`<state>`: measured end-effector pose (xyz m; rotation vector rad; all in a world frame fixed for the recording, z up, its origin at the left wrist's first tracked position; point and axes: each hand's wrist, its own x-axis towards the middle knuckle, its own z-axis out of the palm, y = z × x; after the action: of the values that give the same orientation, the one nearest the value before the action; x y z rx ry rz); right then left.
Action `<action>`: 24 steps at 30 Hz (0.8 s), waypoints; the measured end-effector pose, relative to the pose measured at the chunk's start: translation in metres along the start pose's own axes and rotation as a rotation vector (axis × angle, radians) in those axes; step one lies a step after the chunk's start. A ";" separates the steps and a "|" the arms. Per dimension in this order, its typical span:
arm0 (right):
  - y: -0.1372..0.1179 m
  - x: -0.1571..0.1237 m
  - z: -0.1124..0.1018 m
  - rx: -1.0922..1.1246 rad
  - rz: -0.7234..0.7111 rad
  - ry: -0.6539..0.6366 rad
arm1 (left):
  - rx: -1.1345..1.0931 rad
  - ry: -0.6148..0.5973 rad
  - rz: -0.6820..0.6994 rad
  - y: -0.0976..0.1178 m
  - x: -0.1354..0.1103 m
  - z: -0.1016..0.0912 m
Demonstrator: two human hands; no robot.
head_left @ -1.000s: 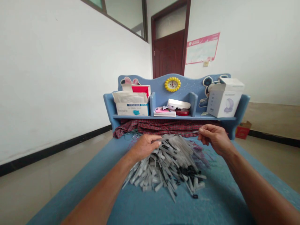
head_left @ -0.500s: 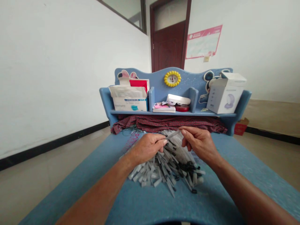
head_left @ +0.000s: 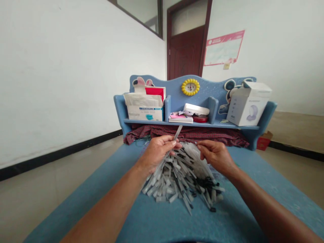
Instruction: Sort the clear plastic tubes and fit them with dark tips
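left hand (head_left: 160, 151) pinches a slim translucent tube (head_left: 178, 132) between thumb and fingers, its upper end sticking up at a slant in front of the shelf's lower edge. right hand (head_left: 215, 154) is held just beside it, a gap between the two, thumb and forefinger pressed together at the tips; whether anything thin sits between them, i cannot tell. below and between the hands spreads a loose pile of translucent tubes (head_left: 174, 180), many with dark ends, lying on the blue desk (head_left: 88, 202). some black pieces (head_left: 207, 182) gather at the pile's near right side. behind the pile, a red checked cloth (head_left: 217, 135) lies bunched under the blue shelf (head_left: 227, 125). on the shelf stand a box with a mask picture (head_left: 144, 113) at the left, papers (head_left: 180, 118) and a round red tin (head_left: 200, 119) in the middle, a white carton (head_left: 249, 107) at the right. above the middle compartment, a yellow flower-shaped clock (head_left: 190, 87) is mounted on the backboard.
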<state>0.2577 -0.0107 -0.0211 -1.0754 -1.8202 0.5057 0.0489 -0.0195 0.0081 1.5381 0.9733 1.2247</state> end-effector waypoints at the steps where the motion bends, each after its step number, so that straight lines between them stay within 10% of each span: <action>1: 0.000 0.005 0.002 -0.093 -0.017 -0.024 | -0.027 0.025 -0.005 0.000 0.001 -0.001; 6: -0.009 0.036 0.014 -0.650 -0.021 -0.243 | -0.153 0.069 -0.022 -0.002 0.003 -0.006; 11: -0.012 0.062 0.033 -0.758 0.016 -0.336 | -0.198 0.073 -0.050 -0.008 0.004 -0.006; 24: -0.021 0.056 0.024 -0.352 0.019 -0.290 | -0.079 0.059 -0.046 -0.007 0.002 -0.006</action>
<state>0.2173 0.0283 0.0108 -1.3080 -2.2134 0.3738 0.0428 -0.0144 0.0028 1.4181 0.9818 1.2670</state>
